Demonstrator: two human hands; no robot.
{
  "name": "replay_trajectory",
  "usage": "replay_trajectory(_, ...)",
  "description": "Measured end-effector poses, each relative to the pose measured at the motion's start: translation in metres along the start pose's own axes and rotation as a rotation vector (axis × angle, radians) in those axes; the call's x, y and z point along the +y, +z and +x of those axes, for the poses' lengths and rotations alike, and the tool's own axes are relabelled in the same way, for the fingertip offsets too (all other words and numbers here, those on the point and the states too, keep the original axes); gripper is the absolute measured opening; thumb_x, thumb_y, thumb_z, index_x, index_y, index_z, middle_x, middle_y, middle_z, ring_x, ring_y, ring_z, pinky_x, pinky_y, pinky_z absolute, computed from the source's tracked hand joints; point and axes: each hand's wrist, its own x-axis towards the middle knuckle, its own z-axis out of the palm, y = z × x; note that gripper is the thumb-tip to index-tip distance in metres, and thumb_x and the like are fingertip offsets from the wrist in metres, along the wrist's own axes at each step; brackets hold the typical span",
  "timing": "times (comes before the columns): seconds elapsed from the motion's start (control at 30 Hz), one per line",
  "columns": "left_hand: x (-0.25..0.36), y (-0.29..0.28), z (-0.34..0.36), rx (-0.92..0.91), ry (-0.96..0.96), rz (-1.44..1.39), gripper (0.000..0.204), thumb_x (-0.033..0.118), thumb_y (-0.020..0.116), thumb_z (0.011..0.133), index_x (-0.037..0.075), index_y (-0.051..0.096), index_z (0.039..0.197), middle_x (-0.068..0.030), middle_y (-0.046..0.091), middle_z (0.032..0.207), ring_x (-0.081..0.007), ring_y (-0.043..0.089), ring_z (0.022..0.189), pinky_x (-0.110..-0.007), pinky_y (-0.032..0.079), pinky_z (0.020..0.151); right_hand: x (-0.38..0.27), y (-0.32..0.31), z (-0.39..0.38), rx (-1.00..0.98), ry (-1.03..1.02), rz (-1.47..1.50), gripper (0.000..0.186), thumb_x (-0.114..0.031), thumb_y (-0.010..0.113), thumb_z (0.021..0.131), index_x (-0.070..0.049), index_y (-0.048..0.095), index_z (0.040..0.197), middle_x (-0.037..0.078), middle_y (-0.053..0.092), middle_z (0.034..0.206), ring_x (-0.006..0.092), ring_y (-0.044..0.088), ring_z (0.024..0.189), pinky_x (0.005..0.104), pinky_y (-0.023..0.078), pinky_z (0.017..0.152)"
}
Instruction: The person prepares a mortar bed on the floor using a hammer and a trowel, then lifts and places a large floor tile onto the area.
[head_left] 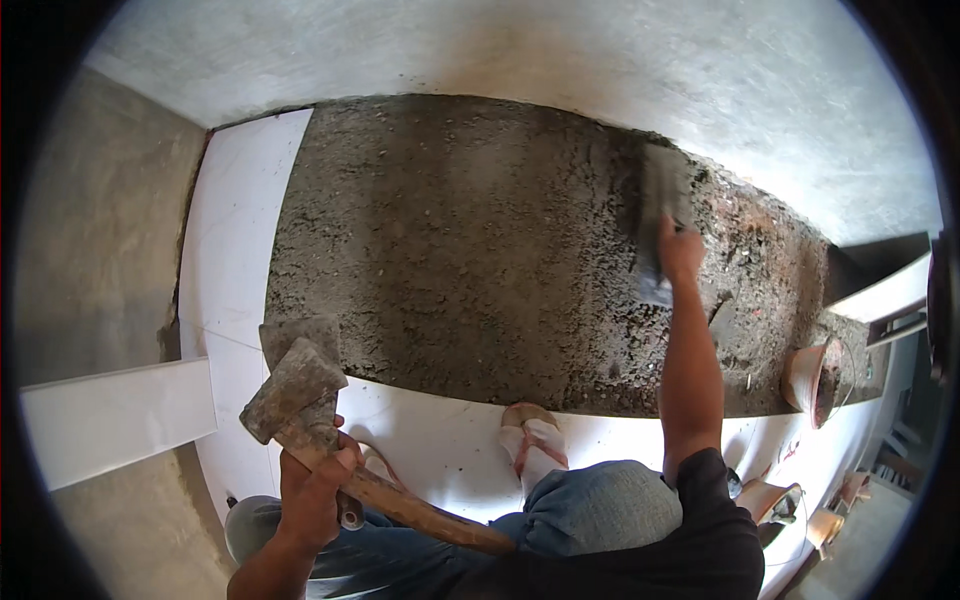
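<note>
My left hand is closed round the wooden handle of a hatchet, whose head is caked with grey mortar. Behind that head shows the flat blade of a trowel, apparently gripped in the same hand, its handle end poking out below my fingers. My right arm stretches far out over the mortar bed. In my right hand is a long rectangular plastering float, lying on the mortar near the far wall and slightly smeared by motion. The mortar's surface is rough and grainy.
White floor tiles border the mortar on the left and near sides. My sandalled foot rests on the near tiles. A bucket stands at the right, with another bucket nearer me. Grey walls enclose the far and left sides.
</note>
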Motion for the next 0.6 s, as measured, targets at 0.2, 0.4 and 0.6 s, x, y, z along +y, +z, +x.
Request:
replay_trajectory(0.2,-0.005,-0.021,-0.012,0.064,0.087,0.041,0.05,0.024,0.06,0.074,0.002,0.04,0.113,-0.0068,0.054,0.077,-0.0133,0.052,0.067,-0.025,0.043,0.057,0.037,0.005,-0.012,-0.033,-0.084,-0.189,0.059,-0.049,0.055,0.083,0.009,0.063,0.087,0.03,0.062,0.091,0.043,0.061,0.09,0.0463,0.049,0.081)
replay_trajectory(0.4,0.004,-0.002,0.0,0.04,-0.003,0.056,0.05,0.025,0.061,0.074,0.001,0.04,0.113,-0.0065,0.054,0.077,-0.0127,0.052,0.067,-0.025,0.044,0.058,0.008,0.035,0.047,-0.104,-0.055,-0.093,0.055,-0.046,0.058,0.083,0.009,0.063,0.084,0.03,0.062,0.09,0.0439,0.061,0.088,0.0472,0.049,0.078)
replay_trajectory(0.6,-0.008,-0.009,-0.01,0.008,0.069,0.079,0.049,0.024,0.06,0.074,0.001,0.04,0.114,-0.0071,0.054,0.078,-0.0129,0.052,0.066,-0.025,0.043,0.059,-0.001,0.047,-0.014,-0.101,-0.169,-0.065,0.057,-0.047,0.058,0.084,0.01,0.061,0.088,0.029,0.063,0.088,0.0439,0.061,0.086,0.0486,0.049,0.076)
